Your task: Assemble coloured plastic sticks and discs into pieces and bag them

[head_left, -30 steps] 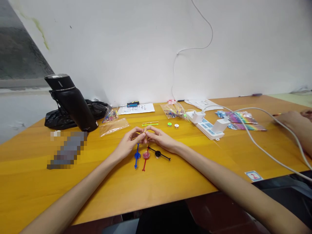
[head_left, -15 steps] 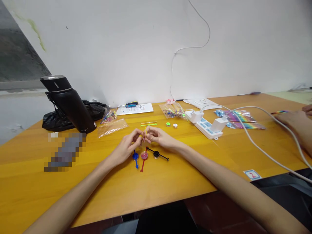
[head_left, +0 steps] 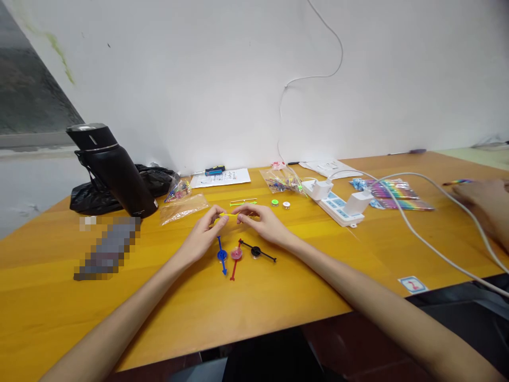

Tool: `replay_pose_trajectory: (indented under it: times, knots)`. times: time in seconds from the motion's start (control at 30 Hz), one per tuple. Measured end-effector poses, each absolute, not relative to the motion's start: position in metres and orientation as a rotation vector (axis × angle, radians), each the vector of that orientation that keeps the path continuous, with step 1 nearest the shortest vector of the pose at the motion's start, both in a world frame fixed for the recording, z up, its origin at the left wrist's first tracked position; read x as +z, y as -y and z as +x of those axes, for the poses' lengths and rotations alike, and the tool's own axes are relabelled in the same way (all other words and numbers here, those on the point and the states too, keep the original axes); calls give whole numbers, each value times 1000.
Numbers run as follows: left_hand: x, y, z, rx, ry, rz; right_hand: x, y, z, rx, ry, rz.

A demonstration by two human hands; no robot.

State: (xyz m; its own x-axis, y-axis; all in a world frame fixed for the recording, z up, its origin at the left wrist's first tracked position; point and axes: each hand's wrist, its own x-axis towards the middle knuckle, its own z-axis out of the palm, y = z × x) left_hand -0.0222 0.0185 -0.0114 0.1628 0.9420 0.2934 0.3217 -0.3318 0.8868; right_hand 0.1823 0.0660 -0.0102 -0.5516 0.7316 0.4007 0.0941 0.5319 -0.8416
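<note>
A small yellow spinner arrow (head_left: 229,215) lies sideways between my two hands, above the table. My left hand (head_left: 203,233) pinches its left end between thumb and fingers. My right hand (head_left: 263,224) is closed at its right end, with the fingertips partly covering it. Just below my hands lie a blue arrow spinner (head_left: 222,255), a red one (head_left: 236,254) and a black one (head_left: 256,251), each with a round base. Beyond my hands are a green arrow (head_left: 248,203) with a white one alongside, a green disc (head_left: 274,202) and a white disc (head_left: 286,205).
A black bottle (head_left: 115,172) and a pixelated flat object (head_left: 109,249) occupy the left. Bags of parts (head_left: 178,189) (head_left: 282,180) lie near the wall. A power strip (head_left: 336,208) with white cables stands right, beside rainbow-coloured packs (head_left: 393,193). Another person's hand (head_left: 483,199) is far right.
The yellow arrow has turned from roughly upright to sideways and now shows more. My hands have drawn slightly apart. At far right, the other person's hand has shifted.
</note>
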Motion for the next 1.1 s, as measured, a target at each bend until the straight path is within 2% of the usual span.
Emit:
replay_pose_trajectory:
  times: [0.33,0.6,0.83,1.1]
  knots:
    - [-12,-27,-29,1165,-1311,1877,-12,-69,184,939,2020,-721]
    - [-14,-35,-37,1290,-1379,1663,-22,-89,190,1066,1761,-824]
    - [-20,-36,-31,1235,-1215,1403,-17,-96,193,1285,1507,-844]
    - [-23,-32,-29,1252,-1287,1589,-32,-108,202,720,1805,-1077]
